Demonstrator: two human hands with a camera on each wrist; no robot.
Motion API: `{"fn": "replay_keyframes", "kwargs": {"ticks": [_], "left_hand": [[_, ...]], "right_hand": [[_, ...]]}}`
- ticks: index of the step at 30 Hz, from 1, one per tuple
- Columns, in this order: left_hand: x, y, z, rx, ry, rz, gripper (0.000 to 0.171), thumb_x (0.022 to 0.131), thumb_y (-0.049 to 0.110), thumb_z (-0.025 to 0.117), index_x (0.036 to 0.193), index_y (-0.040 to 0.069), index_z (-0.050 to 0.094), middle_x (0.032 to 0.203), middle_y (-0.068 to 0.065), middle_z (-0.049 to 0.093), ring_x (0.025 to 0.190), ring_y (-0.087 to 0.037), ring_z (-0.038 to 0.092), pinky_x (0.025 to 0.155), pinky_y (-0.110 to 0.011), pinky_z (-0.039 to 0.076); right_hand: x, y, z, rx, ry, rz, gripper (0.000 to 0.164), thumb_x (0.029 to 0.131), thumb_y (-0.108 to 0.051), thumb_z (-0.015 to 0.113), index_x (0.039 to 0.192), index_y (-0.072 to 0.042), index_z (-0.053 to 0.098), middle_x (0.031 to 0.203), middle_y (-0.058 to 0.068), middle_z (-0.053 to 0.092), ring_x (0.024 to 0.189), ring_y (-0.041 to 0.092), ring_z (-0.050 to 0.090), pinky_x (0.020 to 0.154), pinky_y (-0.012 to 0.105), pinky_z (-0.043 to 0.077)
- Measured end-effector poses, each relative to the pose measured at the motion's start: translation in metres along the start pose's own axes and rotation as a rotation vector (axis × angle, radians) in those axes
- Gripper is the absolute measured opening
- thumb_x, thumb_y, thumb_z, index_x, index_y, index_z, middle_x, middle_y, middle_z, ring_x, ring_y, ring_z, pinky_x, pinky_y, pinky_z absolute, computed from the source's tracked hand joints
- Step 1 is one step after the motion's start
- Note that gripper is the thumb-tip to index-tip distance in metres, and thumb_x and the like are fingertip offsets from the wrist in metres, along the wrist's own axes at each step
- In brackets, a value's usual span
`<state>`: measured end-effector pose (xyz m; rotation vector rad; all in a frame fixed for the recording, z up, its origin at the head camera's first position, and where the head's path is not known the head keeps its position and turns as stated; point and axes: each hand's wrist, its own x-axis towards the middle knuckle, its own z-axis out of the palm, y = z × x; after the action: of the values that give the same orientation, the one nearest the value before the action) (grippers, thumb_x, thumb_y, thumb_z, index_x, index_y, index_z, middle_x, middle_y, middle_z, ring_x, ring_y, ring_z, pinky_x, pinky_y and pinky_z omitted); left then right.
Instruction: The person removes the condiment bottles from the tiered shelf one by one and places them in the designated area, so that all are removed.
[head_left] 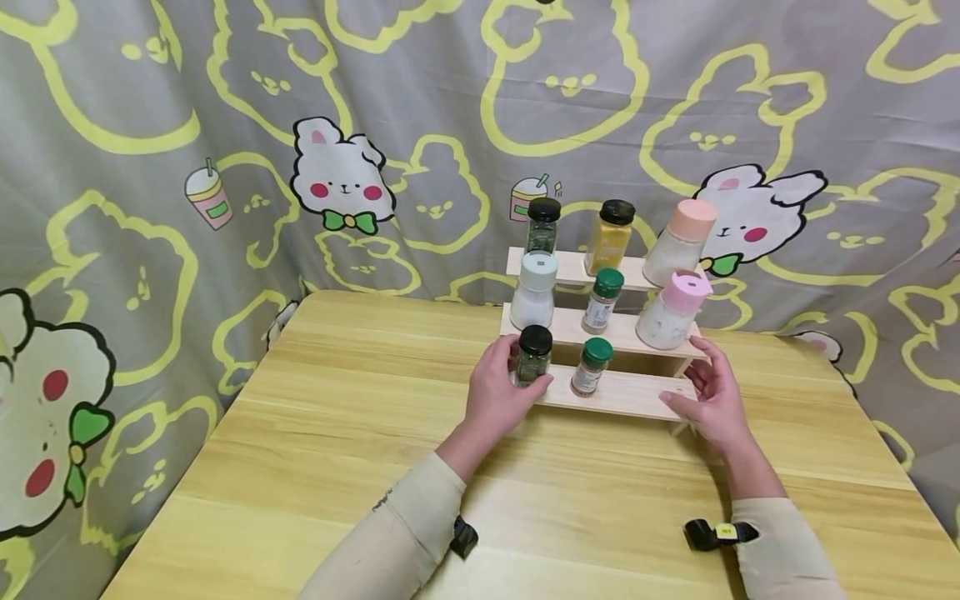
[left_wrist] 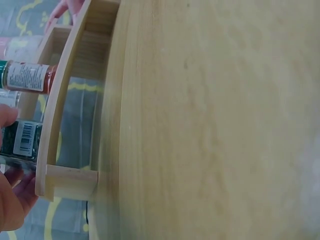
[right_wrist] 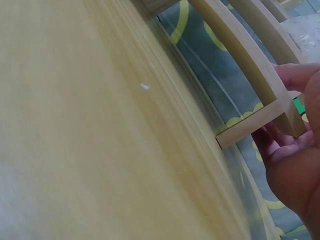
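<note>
A three-tier wooden spice rack stands on the table, holding several seasoning jars. My left hand holds a black-lidded glass jar of dark green flakes at the left end of the lowest tier, thumb in front and fingers behind. In the left wrist view, the jar's barcode label shows between thumb and fingers. My right hand grips the right end of the rack, its thumb on the lowest tier. Beside the held jar stands a small green-lidded spice jar.
The middle tier carries a white-lidded jar, a green-lidded jar and a pink-lidded jar. On top are a black-lidded jar, a yellow spice jar and a peach-lidded jar. A patterned curtain hangs behind the wooden table.
</note>
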<state>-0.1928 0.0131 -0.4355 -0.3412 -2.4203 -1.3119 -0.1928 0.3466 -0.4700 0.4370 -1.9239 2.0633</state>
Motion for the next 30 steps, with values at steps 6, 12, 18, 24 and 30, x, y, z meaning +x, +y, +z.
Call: {"fn": "replay_keyframes", "kwargs": {"ticks": [6,12,18,24,30], "left_hand": [[-0.001,0.0,-0.001,0.01,0.008,0.004,0.063,0.079,0.031,0.086,0.129,0.011,0.053,0.11,-0.002,0.059,0.098,-0.019,0.058,0.083,-0.03,0.051],[-0.002,-0.001,-0.004,0.009,0.02,0.009,0.063,0.079,0.03,0.086,0.129,0.01,0.054,0.112,-0.003,0.059,0.101,-0.021,0.058,0.084,-0.031,0.052],[-0.003,-0.002,-0.008,0.003,0.029,0.019,0.065,0.079,0.029,0.086,0.131,0.008,0.053,0.112,-0.004,0.059,0.099,-0.02,0.058,0.083,-0.03,0.053],[0.0,0.0,-0.014,-0.021,0.064,0.05,0.066,0.078,0.026,0.086,0.13,0.005,0.053,0.109,-0.006,0.06,0.095,-0.02,0.059,0.077,-0.029,0.055],[0.005,0.002,-0.023,-0.051,0.106,0.088,0.064,0.076,0.022,0.086,0.128,0.003,0.054,0.108,-0.008,0.06,0.091,-0.021,0.061,0.075,-0.033,0.058]], "right_hand": [[0.0,0.0,0.002,0.015,-0.001,0.004,0.099,0.065,0.04,0.06,0.15,-0.003,0.035,0.127,0.007,0.057,0.115,0.022,0.052,0.099,0.023,0.042],[0.0,0.001,0.003,0.012,-0.006,0.003,0.098,0.066,0.039,0.061,0.15,-0.003,0.035,0.127,0.006,0.057,0.116,0.024,0.053,0.099,0.023,0.042],[-0.001,0.001,0.003,0.016,-0.011,-0.009,0.098,0.065,0.04,0.06,0.15,-0.002,0.034,0.125,0.007,0.059,0.114,0.025,0.054,0.097,0.023,0.044],[-0.001,0.002,0.002,0.027,-0.004,-0.011,0.098,0.065,0.041,0.059,0.15,-0.002,0.034,0.124,0.007,0.06,0.114,0.023,0.054,0.098,0.022,0.043],[0.0,0.002,0.0,0.031,-0.011,-0.023,0.098,0.065,0.041,0.059,0.15,-0.002,0.034,0.124,0.006,0.061,0.114,0.023,0.055,0.098,0.022,0.044]]}}
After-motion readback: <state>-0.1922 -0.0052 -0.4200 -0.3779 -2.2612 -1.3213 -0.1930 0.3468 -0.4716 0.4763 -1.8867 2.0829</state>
